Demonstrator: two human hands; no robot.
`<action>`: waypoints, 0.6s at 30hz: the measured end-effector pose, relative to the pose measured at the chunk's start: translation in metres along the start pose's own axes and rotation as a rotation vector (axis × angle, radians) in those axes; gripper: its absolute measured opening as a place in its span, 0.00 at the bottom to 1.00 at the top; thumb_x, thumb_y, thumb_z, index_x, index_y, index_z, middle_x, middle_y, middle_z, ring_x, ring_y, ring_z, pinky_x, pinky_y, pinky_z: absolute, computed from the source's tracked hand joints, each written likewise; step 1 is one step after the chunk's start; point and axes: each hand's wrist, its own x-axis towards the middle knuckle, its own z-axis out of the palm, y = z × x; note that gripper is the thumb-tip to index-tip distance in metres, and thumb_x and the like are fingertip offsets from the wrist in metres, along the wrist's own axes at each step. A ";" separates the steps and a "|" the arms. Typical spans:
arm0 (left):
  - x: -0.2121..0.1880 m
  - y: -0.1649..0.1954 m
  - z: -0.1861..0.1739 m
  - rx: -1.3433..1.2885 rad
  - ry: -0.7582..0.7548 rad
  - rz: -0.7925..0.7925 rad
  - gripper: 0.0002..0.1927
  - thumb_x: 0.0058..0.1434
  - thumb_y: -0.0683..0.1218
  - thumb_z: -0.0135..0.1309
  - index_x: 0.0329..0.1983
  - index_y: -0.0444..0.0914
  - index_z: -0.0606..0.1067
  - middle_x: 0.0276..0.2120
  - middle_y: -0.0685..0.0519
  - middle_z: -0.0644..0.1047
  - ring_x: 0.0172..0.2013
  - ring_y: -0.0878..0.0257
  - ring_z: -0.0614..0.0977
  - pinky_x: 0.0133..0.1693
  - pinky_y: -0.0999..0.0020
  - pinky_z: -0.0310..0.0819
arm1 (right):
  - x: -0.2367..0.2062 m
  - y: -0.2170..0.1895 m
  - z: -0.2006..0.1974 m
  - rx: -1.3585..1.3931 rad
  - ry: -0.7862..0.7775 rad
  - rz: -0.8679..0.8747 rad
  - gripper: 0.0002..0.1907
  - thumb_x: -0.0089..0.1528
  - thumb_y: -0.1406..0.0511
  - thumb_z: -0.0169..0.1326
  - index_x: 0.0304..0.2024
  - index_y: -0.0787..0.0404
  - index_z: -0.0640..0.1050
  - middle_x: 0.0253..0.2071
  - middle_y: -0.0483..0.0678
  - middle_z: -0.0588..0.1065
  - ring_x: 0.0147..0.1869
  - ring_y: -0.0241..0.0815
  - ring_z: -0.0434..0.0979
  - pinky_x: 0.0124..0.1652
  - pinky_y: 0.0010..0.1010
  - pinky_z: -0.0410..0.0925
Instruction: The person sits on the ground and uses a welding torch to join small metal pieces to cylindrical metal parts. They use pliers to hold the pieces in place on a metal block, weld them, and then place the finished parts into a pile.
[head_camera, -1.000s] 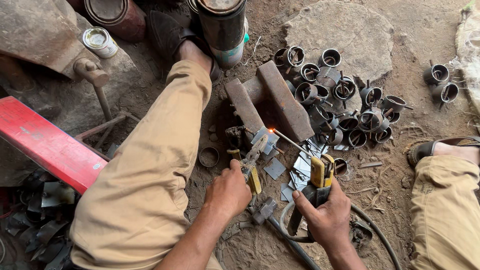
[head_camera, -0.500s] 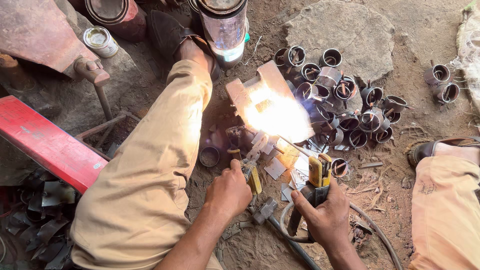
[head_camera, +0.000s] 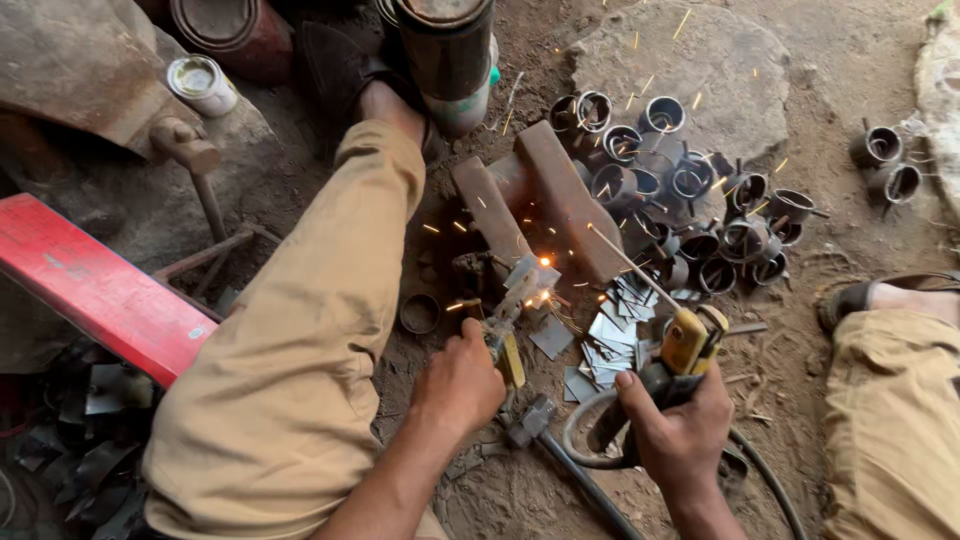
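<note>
Head view: right hand (head_camera: 680, 425) closed tight round the yellow electrode holder (head_camera: 693, 340), fingers wrapped on the dark grip, black cable (head_camera: 765, 480) looping off behind the wrist. Thin welding rod (head_camera: 620, 262) runs up-left from the holder, well apart from the glow. Left hand (head_camera: 460, 385) closed round yellow-handled pliers (head_camera: 505, 345); pliers' tip clamps a small metal piece (head_camera: 527, 275), can't tell exact shape. Piece sits on the dirt ground just beside two rusty steel blocks (head_camera: 545, 205), orange glow on it, sparks flying up and out over the flat stone (head_camera: 690, 60). Just right of the piece: pile of flat grey sheet-metal cutouts (head_camera: 605, 340). Further right, cluster of short metal rings w/ stubs (head_camera: 700, 210), two more (head_camera: 885, 165) off on the far right. Person's left leg in tan trousers (head_camera: 300, 330) lies along the left; red bar (head_camera: 95, 290) beside it. Small ring (head_camera: 420, 313) on ground near the knee. Hammer (head_camera: 545, 440) lies between the hands.
</note>
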 end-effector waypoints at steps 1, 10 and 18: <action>-0.001 -0.001 0.001 0.000 0.014 0.010 0.26 0.63 0.46 0.51 0.61 0.33 0.59 0.52 0.34 0.74 0.52 0.37 0.79 0.55 0.44 0.75 | -0.001 0.002 -0.003 -0.044 -0.003 0.007 0.19 0.56 0.59 0.64 0.41 0.61 0.71 0.26 0.44 0.74 0.27 0.36 0.77 0.30 0.28 0.74; -0.023 0.000 -0.009 -0.041 -0.031 -0.045 0.23 0.64 0.44 0.49 0.61 0.32 0.61 0.52 0.37 0.76 0.51 0.42 0.81 0.56 0.47 0.76 | -0.018 0.008 -0.012 -0.115 -0.068 -0.020 0.20 0.55 0.57 0.64 0.39 0.62 0.72 0.24 0.43 0.77 0.25 0.35 0.81 0.30 0.29 0.79; -0.038 -0.011 -0.029 -0.031 0.035 -0.066 0.24 0.64 0.44 0.47 0.63 0.32 0.62 0.56 0.36 0.75 0.56 0.40 0.79 0.60 0.48 0.73 | -0.057 0.001 -0.003 -0.268 -0.272 -0.057 0.17 0.52 0.57 0.65 0.35 0.60 0.76 0.21 0.44 0.76 0.20 0.35 0.79 0.20 0.28 0.78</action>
